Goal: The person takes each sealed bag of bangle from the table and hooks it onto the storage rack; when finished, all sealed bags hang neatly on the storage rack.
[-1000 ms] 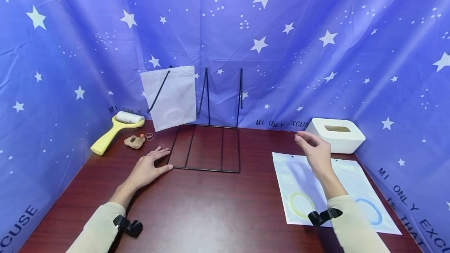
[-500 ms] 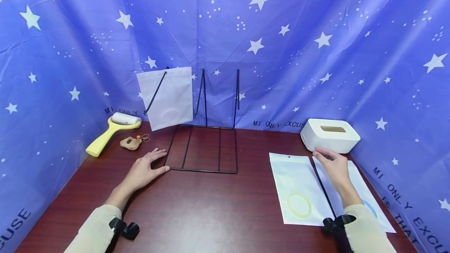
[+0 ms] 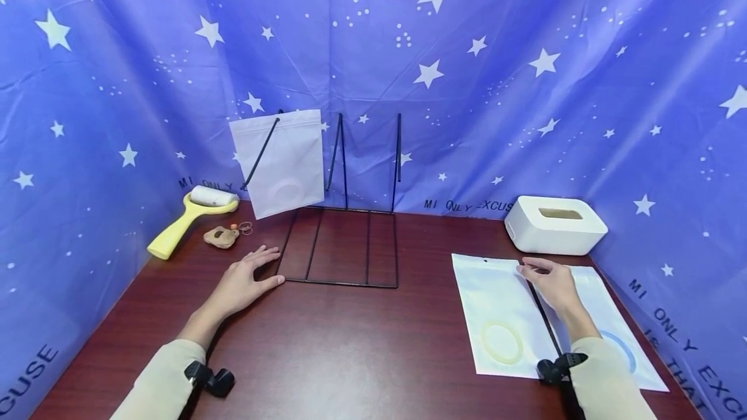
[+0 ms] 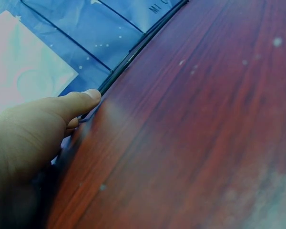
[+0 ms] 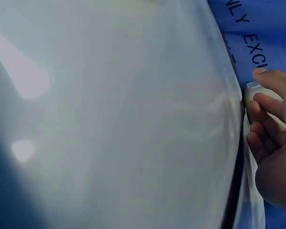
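In the head view, my left hand [image 3: 242,287] rests at the front left corner of a black wire rack [image 3: 338,282], thumb on the corner and fingers by the left bar. The left wrist view shows that thumb on the wire; the other fingers are mostly hidden. From a left hook of the rack hangs a white pouch [image 3: 286,167]. Two more white pouches lie on the right, a yellow-ringed pouch [image 3: 490,297] and a blue-ringed pouch [image 3: 609,297]. My right hand [image 3: 554,287] hovers over their upper edges, its fingers loosely bent with nothing between them.
A white tissue box [image 3: 557,238] stands behind the flat pouches. On the left lie a yellow-handled lint roller [image 3: 189,219] and a small brown trinket [image 3: 222,237] with a ring. A blue starry cloth [image 3: 373,50] encloses the table [image 3: 350,355].
My right hand has moved right and down, from above the yellow-ringed pouch to the seam between the two flat pouches. The left hand stays at the rack's corner.
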Motion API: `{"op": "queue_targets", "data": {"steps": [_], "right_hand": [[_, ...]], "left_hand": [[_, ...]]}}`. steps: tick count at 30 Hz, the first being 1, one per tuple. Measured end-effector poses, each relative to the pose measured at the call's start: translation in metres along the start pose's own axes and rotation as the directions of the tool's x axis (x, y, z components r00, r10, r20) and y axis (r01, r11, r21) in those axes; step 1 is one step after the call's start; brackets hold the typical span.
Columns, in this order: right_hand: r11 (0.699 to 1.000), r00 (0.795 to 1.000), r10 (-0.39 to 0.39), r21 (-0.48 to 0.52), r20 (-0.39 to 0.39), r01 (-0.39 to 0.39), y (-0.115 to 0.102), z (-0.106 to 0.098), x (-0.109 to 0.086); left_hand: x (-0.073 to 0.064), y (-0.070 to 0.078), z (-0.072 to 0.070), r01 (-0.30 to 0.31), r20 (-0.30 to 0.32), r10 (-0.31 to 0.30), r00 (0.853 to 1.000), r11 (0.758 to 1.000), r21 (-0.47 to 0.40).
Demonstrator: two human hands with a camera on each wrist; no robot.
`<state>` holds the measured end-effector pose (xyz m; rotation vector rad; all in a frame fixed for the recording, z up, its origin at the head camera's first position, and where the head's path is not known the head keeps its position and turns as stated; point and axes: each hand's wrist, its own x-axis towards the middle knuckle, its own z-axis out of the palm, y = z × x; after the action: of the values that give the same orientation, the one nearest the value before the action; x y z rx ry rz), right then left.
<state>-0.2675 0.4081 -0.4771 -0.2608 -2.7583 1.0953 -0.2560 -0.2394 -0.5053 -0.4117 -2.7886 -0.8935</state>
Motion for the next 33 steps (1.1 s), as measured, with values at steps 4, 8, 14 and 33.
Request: {"op": "queue_targets", "data": {"steps": [4, 8, 14, 33], "right_hand": [[1.0, 0.998, 0.015, -0.014, 0.054, -0.014, 0.003, 0.002, 0.002], [0.999, 0.995, -0.009, -0.039, 0.102, 0.013, 0.004, 0.004, 0.004], [0.991, 0.992, -0.07, -0.11, 0.1, 0.081, 0.007, 0.008, 0.006], [0.988, 1.0, -0.011, -0.153, 0.022, 0.014, 0.003, 0.008, 0.0]], "left_hand": [[0.001, 0.0, 0.002, -0.001, -0.003, 0.001, 1.0, 1.0, -0.006], [0.0, 0.0, 0.002, 0.006, 0.004, -0.006, 1.0, 1.0, -0.009], [0.001, -0.001, 0.001, 0.014, 0.016, -0.014, 1.0, 1.0, -0.006], [0.002, -0.003, 0.002, 0.007, 0.017, -0.007, 1.0, 1.0, 0.001]]}}
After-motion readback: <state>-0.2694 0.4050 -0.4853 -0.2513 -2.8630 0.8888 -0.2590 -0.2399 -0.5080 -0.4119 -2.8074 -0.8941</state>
